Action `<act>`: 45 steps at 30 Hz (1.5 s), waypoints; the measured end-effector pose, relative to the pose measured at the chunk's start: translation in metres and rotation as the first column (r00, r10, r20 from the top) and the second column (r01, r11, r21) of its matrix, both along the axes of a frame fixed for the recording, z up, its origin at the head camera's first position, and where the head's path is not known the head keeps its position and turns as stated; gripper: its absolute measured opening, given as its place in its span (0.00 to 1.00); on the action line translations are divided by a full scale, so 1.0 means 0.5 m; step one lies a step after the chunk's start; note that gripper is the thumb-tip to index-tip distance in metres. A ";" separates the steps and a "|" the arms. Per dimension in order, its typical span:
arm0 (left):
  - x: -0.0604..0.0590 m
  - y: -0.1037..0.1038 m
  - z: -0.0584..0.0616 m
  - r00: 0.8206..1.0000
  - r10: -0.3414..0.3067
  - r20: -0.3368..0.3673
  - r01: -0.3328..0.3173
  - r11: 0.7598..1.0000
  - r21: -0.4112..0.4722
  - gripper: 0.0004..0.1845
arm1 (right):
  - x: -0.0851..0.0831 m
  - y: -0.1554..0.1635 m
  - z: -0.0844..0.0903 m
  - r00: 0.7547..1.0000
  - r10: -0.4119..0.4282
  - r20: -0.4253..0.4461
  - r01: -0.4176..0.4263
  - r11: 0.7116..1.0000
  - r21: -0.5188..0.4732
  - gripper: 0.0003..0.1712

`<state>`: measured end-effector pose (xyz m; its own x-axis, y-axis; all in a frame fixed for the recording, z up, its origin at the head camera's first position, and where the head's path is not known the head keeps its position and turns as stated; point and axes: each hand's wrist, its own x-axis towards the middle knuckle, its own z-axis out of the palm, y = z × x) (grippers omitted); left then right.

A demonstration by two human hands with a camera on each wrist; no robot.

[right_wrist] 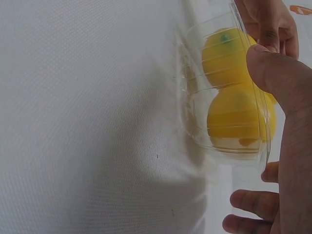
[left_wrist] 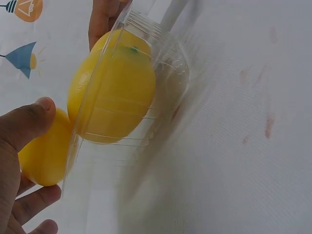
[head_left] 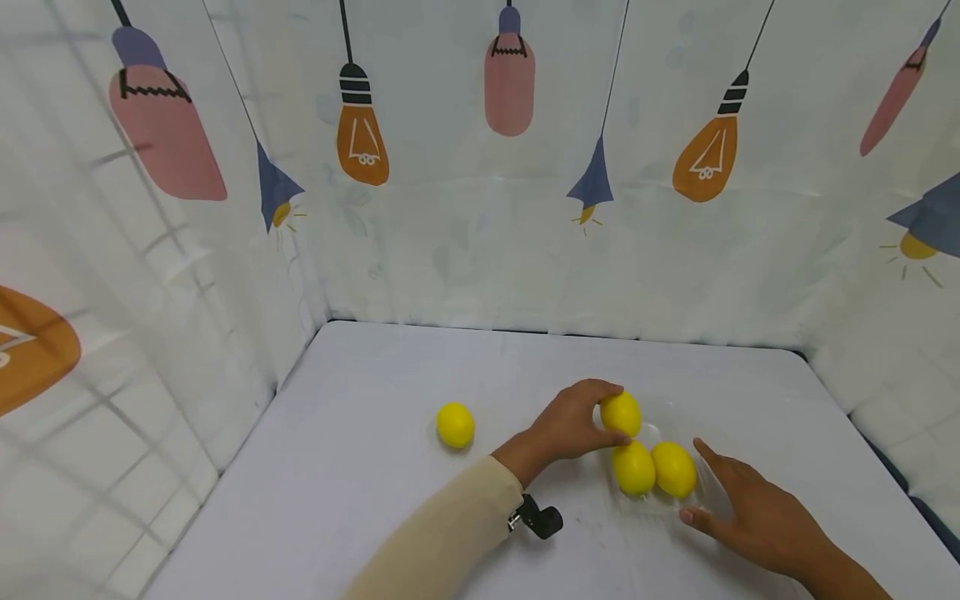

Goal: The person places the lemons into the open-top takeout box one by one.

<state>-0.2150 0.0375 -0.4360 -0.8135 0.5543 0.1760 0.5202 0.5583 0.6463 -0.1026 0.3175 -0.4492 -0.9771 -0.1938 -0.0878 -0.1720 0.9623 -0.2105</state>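
A person's left hand (head_left: 573, 421) curls its grip around a yellow lemon (head_left: 621, 413) at the far end of a clear plastic tray (head_left: 712, 492) on the white counter (head_left: 360, 500). Two more lemons (head_left: 654, 468) already sit side by side in the tray. The right hand (head_left: 757, 512), fingers relaxed and apart, steadies the tray's right edge. A fourth lemon (head_left: 455, 424) lies alone to the left. Seating the held lemon squarely likely matters, since the light tray could slide.

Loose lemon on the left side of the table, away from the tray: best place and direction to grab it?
Take the loose lemon across its narrow middle, coming from above. It lies alone on the white table, with open space all round, so fingers fit on both sides. The left hand is nearest, though it holds another lemon.
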 end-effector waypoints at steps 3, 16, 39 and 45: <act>-0.001 0.007 0.000 1.000 -0.002 -0.009 0.002 1.000 -0.012 0.37 | -0.001 0.001 0.000 1.000 0.002 -0.005 -0.002 1.000 0.004 0.66; -0.003 0.042 0.004 1.000 0.002 0.013 -0.001 0.999 -0.050 0.37 | -0.008 0.007 -0.008 1.000 -0.007 0.028 0.007 1.000 0.008 0.68; -0.009 0.061 -0.013 0.995 -0.064 -0.073 0.046 0.972 -0.231 0.19 | -0.006 0.003 -0.005 0.999 -0.012 0.035 0.012 1.000 0.014 0.68; -0.012 0.059 -0.011 0.993 -0.092 -0.078 0.067 0.959 -0.276 0.21 | -0.005 0.004 -0.006 1.000 -0.004 0.019 0.004 1.000 0.006 0.67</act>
<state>-0.2208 0.0667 -0.4415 -0.7529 0.6534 0.0789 0.6185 0.6613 0.4245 -0.1049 0.3193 -0.4522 -0.9760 -0.1889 -0.1080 -0.1637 0.9644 -0.2076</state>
